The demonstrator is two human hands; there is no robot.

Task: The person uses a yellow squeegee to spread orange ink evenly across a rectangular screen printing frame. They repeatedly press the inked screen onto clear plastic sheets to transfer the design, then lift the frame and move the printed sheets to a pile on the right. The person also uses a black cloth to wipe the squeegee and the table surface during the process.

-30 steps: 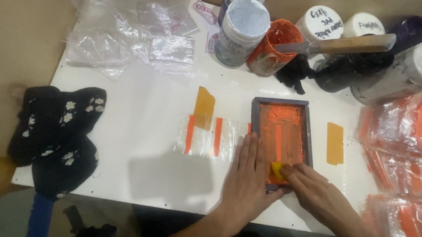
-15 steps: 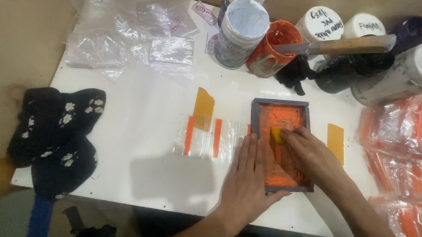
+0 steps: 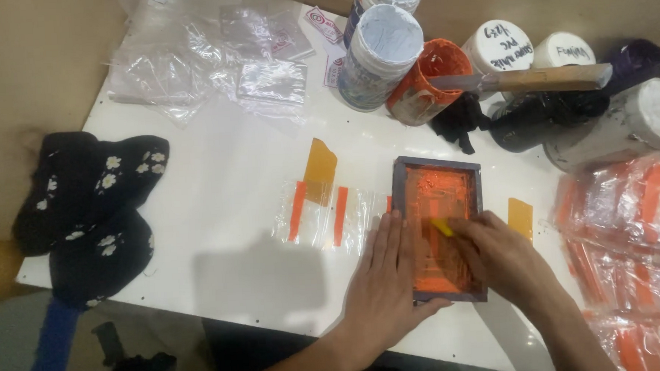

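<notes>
Right hand (image 3: 499, 256) drags a small yellow squeegee (image 3: 443, 227) over the orange-inked screen frame (image 3: 439, 232), lower right of centre.
Fingers pinch the squeegee, wrist low; it likely wants even pressure and a steady tilt. Left hand (image 3: 384, 280) lies flat, fingers together, pinning the frame's left edge to the white table (image 3: 217, 191). Clear bags with orange stripes (image 3: 324, 216) sit just left; ink jars (image 3: 422, 79) at upper right.

Left hand (image 3: 384, 284) flat on screen frame (image 3: 439, 229), right hand (image 3: 503, 255) pressing yellow squeegee (image 3: 442, 226) (orange ink beneath), white table (image 3: 216, 169)
</notes>
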